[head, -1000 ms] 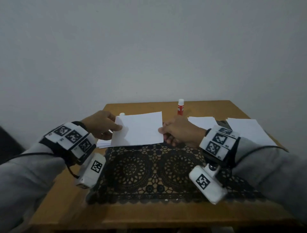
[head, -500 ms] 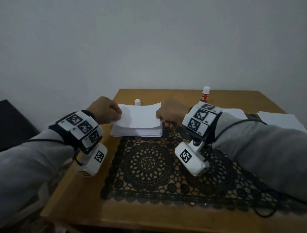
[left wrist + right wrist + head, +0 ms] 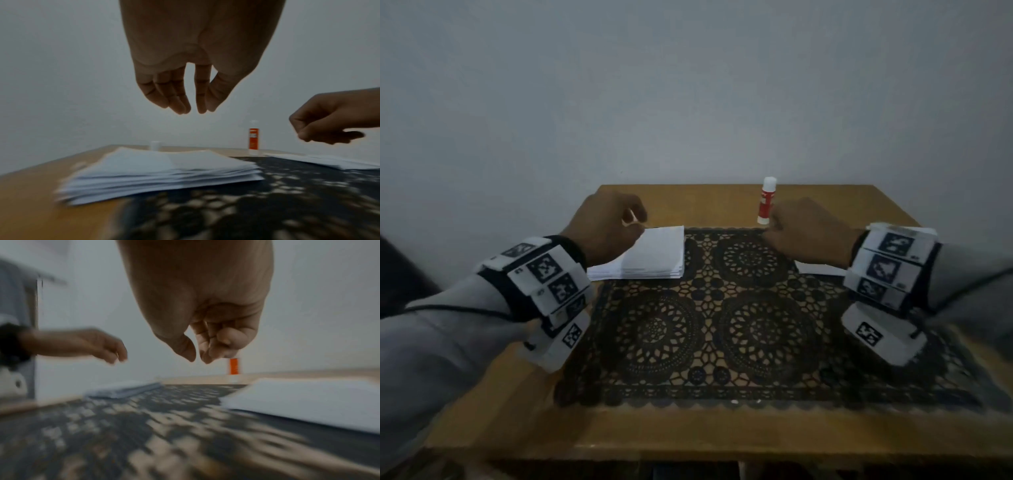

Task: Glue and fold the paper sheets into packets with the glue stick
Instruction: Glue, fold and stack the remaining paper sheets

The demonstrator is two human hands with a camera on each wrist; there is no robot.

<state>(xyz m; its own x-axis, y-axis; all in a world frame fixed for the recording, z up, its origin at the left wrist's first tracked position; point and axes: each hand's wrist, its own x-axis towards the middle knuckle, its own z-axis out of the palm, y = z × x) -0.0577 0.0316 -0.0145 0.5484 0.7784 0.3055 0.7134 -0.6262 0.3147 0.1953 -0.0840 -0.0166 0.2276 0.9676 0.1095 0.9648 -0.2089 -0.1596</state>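
At the far left of the wooden table [image 3: 524, 404], the left hand [image 3: 604, 228] hangs above the back left corner of the stack of folded paper [image 3: 654, 255]. The left wrist view shows its fingers [image 3: 174, 100] pointing down, nearly straight and loosely gathered with the thumb beside them, holding nothing, and a clear gap of air between the fingertips and the top sheet below. The stack lies partly on bare wood and partly on the left edge of the dark lace mat [image 3: 722, 318]. A small white cap [image 3: 154, 145] stands on the table just behind the stack.

Further right, the glue stick [image 3: 766, 200] stands upright near the back edge of the table, just beyond the mat, white cap on top and a red label around its body. It is untouched, standing just behind and to the left of the right hand [image 3: 810, 233].

The right hand hovers above the mat's back right part. In the right wrist view its fingers [image 3: 224, 340] are curled inward with the thumb tip close to them, and nothing is pinched between them. Flat white paper sheets [image 3: 308, 400] lie below and to the right of this hand, overlapping the mat's right edge, apart from the fingers.
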